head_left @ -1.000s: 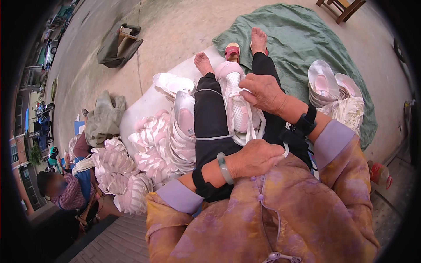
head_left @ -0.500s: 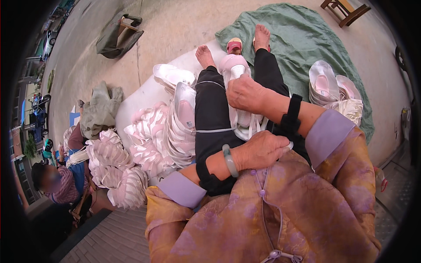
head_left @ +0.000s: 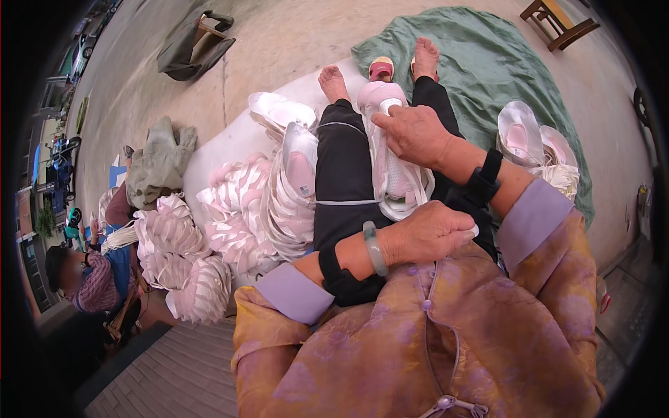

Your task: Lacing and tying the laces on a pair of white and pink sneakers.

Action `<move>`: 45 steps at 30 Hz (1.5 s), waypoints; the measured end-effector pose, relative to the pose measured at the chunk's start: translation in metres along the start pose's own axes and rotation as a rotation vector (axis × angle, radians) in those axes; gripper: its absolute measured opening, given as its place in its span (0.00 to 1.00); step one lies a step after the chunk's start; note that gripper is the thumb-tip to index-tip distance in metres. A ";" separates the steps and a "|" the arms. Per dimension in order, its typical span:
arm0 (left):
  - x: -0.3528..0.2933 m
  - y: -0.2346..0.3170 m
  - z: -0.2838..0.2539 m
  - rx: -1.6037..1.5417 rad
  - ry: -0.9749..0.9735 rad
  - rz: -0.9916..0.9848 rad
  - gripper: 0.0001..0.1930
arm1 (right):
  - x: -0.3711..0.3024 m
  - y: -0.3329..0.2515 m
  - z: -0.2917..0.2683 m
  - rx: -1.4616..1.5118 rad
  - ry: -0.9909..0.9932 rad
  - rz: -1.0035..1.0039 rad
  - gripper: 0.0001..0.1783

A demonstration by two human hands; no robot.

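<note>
A pink-and-white shoe upper lies lengthwise between my black-trousered legs, its padded pink end away from me. My right hand is over its middle, fingers curled against the upper's front; what they pinch is hidden. Closer to my body, my left hand is closed in a loose fist above the near end of the upper. Something small and pale shows at its thumb tip, too small to name. A thin white cord runs across my left thigh towards the upper.
Stacked shoe uppers and pink-and-white bundles lie to my left; further uppers lie right, on a green cloth. Another person sits at far left. A wooden stool stands at far right.
My right hand has shifted slightly right, its fingers less tightly bunched over the upper. My left hand remains closed near my lap. The whole view has shifted a little.
</note>
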State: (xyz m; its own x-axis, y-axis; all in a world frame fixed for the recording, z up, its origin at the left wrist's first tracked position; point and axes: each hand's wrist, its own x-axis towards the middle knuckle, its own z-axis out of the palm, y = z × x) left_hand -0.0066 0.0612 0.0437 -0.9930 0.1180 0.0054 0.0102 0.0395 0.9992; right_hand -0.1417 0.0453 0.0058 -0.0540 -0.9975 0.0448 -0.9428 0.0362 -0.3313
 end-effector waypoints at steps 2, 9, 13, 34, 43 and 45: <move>0.003 0.005 0.000 0.023 0.023 0.079 0.11 | 0.004 -0.001 0.000 -0.059 -0.022 -0.072 0.07; -0.005 0.022 -0.001 0.342 0.084 0.340 0.03 | 0.013 -0.002 0.006 -0.314 -0.046 -0.388 0.05; -0.008 0.039 -0.014 0.461 0.086 0.390 0.06 | 0.015 0.009 0.009 -0.020 0.093 -0.041 0.08; -0.014 0.033 -0.004 0.469 -0.030 0.176 0.08 | -0.016 0.014 0.015 -0.178 0.032 -0.150 0.05; -0.012 0.028 -0.004 0.271 0.015 0.108 0.04 | -0.034 0.050 0.025 0.655 0.132 0.357 0.11; -0.010 0.027 -0.001 0.276 0.032 0.102 0.04 | -0.029 0.053 0.025 0.717 0.132 0.350 0.11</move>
State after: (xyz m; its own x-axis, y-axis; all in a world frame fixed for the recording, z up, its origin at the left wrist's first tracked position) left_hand 0.0035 0.0596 0.0706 -0.9884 0.1037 0.1108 0.1372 0.2977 0.9448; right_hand -0.1816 0.0750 -0.0361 -0.3875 -0.9186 -0.0772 -0.4264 0.2529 -0.8685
